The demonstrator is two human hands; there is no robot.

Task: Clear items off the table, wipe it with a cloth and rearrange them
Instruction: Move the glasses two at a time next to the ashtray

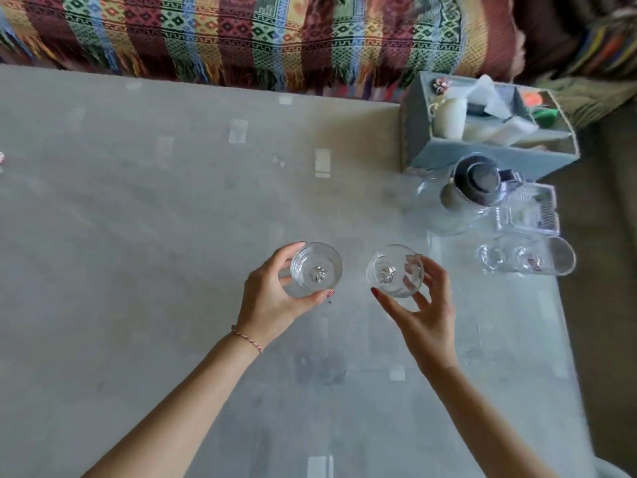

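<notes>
From the head camera, each hand held a clear glass upright over the table [138, 201]: the left hand [272, 301] curled round the left glass [316, 269], the right hand [425, 312] pinching the right glass [394, 270], nearer the pitcher [458, 198] cluster at right.

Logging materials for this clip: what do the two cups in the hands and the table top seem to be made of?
Left cup and right cup: clear glass by the look, since the fingers show through the wall and the rims glint; clear plastic cannot be ruled out. Table top: pale grey, matt, faintly mottled, perhaps stone or a laminate; it is unclear which.
</notes>
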